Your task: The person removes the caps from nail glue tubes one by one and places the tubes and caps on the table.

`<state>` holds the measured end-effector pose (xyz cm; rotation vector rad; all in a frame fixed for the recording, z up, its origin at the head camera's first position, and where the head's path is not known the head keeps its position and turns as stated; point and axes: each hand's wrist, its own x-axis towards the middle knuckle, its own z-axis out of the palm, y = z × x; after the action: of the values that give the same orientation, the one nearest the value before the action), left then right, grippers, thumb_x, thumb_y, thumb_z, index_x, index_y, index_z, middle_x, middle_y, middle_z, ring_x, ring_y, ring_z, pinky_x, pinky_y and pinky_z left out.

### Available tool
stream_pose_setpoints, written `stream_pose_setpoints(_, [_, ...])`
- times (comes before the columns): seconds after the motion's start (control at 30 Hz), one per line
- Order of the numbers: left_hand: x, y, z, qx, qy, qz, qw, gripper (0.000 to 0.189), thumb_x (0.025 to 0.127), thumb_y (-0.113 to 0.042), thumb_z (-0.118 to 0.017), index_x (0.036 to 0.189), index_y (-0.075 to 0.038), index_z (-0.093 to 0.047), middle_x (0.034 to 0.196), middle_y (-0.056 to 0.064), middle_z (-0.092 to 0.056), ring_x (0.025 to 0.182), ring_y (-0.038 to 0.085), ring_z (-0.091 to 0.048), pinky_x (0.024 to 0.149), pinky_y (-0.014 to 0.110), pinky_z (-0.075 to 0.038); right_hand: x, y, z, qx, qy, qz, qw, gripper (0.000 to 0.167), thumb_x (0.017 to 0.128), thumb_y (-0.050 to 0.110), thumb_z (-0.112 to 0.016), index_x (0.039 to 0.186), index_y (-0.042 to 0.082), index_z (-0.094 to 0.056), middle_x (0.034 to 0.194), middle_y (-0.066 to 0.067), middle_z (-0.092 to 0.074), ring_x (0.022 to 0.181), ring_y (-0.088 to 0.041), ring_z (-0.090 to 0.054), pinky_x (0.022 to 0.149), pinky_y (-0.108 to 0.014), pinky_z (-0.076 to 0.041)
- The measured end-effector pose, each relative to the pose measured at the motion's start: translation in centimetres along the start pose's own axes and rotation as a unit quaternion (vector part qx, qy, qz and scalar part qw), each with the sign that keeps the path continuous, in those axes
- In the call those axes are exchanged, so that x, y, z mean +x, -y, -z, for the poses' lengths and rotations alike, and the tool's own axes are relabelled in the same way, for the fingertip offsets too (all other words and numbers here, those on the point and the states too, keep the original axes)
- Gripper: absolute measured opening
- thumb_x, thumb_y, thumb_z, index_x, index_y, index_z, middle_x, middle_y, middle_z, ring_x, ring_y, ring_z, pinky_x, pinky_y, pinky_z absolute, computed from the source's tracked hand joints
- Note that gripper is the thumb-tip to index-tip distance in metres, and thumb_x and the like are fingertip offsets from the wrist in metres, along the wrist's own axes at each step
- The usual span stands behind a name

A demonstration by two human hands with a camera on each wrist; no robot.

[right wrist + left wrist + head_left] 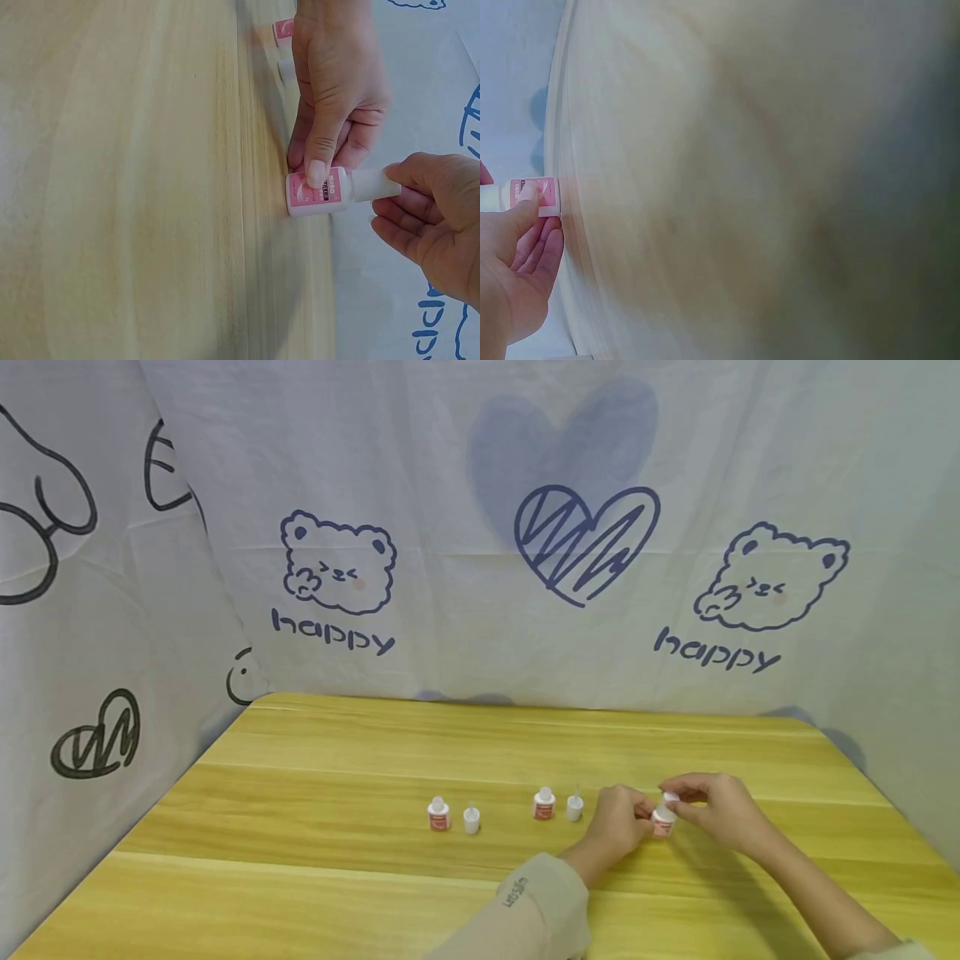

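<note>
On the right side of the table, my left hand (617, 818) pinches the body of a small white bottle (662, 827) with a pink label. From the other side my right hand (726, 810) holds its white cap (375, 184) between thumb and fingers. The cap sits at the bottle's neck, in line with it. In the left wrist view the left thumb lies across the bottle label (550, 196). Just left of my hands stand another bottle (543, 806) without its cap and an upturned cap (574, 808) with a thin applicator pointing up.
Farther left stand one more uncapped bottle (438, 817) and its upturned white cap (471, 821). The wooden table (300, 893) ends at a white cloth (450, 593) printed with bears and hearts, which hangs behind it and along the sides.
</note>
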<state>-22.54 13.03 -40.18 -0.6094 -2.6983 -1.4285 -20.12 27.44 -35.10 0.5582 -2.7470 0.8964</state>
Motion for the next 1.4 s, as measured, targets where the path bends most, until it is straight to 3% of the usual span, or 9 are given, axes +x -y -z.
stream_pose_setpoints(0.23, [-0.02, -0.07, 0.12, -0.002, 0.006, 0.001, 1.0, 0.005, 0.075, -0.001, -0.074, 0.079, -0.004, -0.074, 0.071, 0.002, -0.072, 0.059, -0.003, -0.057, 0.052, 0.006, -0.041, -0.09, -0.13, -0.32, -0.012, -0.024, -0.02, 0.9994, 0.019, 0.077, 0.004, -0.072, 0.093, -0.007, -0.068, 0.087, -0.017, -0.071, 0.075, -0.021, -0.067, 0.065, -0.028, -0.055])
stream_pose_setpoints(0.5, [0.03, -0.07, 0.06, -0.008, 0.008, 0.008, 0.9999, 0.004, 0.075, -0.004, -0.075, 0.079, -0.005, -0.075, 0.07, 0.001, -0.072, 0.058, -0.005, -0.054, 0.053, 0.007, -0.041, -0.32, -0.25, -0.68, -0.033, -0.06, -0.041, 0.9968, 0.01, 0.074, 0.008, -0.076, 0.076, 0.001, -0.069, 0.071, -0.006, -0.069, 0.06, -0.001, -0.055, 0.053, -0.018, -0.047])
stream_pose_setpoints(0.93, [0.0, -0.04, 0.09, -0.015, 0.011, 0.001, 0.9998, 0.004, 0.074, -0.003, -0.076, 0.077, -0.004, -0.074, 0.069, 0.003, -0.072, 0.055, -0.006, -0.05, 0.05, 0.006, -0.04, -0.15, -0.22, -0.45, -0.016, -0.036, -0.032, 0.9987, 0.01, 0.076, 0.005, -0.074, 0.083, -0.001, -0.07, 0.078, -0.011, -0.071, 0.065, -0.006, -0.061, 0.057, -0.017, -0.05])
stream_pose_setpoints(1.13, [-0.02, 0.01, 0.19, -0.02, 0.009, -0.004, 0.9998, 0.007, 0.072, -0.005, -0.078, 0.077, -0.002, -0.074, 0.071, 0.004, -0.072, 0.057, -0.004, -0.056, 0.051, 0.006, -0.041, -0.11, -0.1, -0.25, -0.012, -0.027, -0.021, 0.9994, 0.012, 0.077, 0.002, -0.072, 0.087, -0.003, -0.07, 0.082, -0.013, -0.071, 0.068, -0.01, -0.064, 0.059, -0.017, -0.051])
stream_pose_setpoints(1.4, [-0.04, -0.14, 0.3, -0.018, 0.008, -0.008, 0.9998, 0.009, 0.071, -0.007, -0.078, 0.077, -0.003, -0.074, 0.071, 0.004, -0.072, 0.057, -0.005, -0.056, 0.052, 0.005, -0.041, -0.08, 0.0, 0.09, -0.011, -0.014, 0.001, 0.9998, 0.013, 0.076, -0.002, -0.07, 0.089, -0.005, -0.069, 0.085, -0.015, -0.07, 0.07, -0.006, -0.062, 0.063, -0.021, -0.053])
